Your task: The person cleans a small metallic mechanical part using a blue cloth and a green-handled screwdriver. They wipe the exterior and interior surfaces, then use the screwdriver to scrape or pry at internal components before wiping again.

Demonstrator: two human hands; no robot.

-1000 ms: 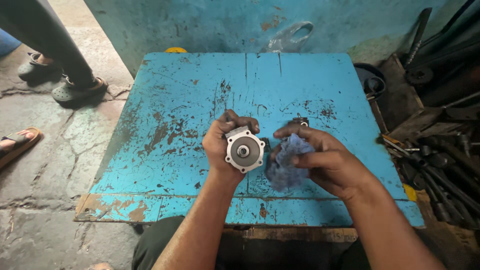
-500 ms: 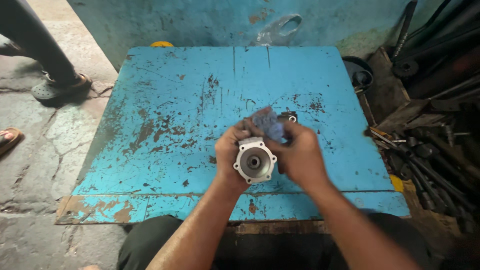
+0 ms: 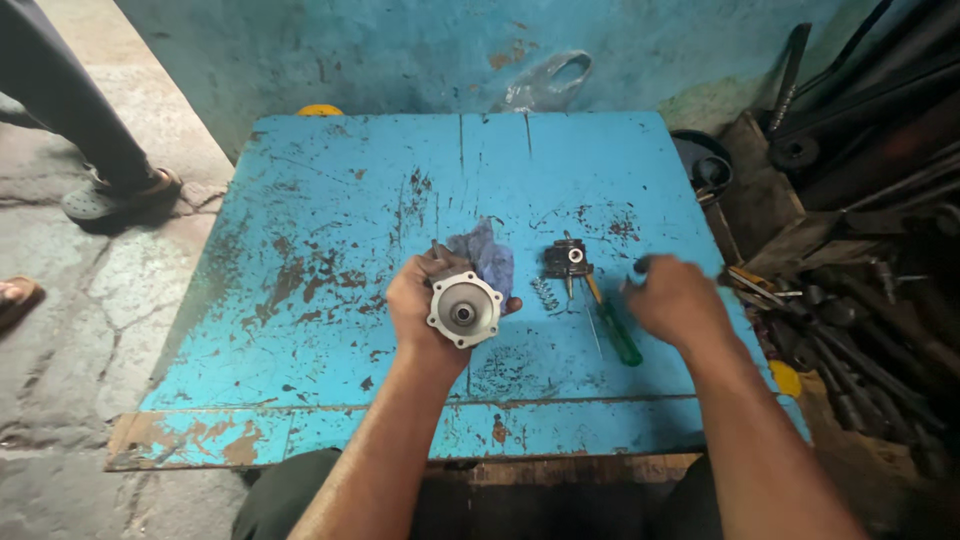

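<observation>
One metal housing (image 3: 463,310), left hand (image 3: 425,305), perhaps gripped.

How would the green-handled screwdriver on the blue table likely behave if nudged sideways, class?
The screwdriver would probably roll, since its handle looks rounded and it lies flat on the table. It likely stays stiff. The right hand hovers close beside it.

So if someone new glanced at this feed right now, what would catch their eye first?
Probably the round silvery metal housing gripped in the left hand at the centre of the chipped blue table, with a blue rag just behind it. Next, the right hand, blurred, beside a green-handled screwdriver and a small dark metal part lying on the table. On the right edge sits a heap of dark scrap metal.
</observation>
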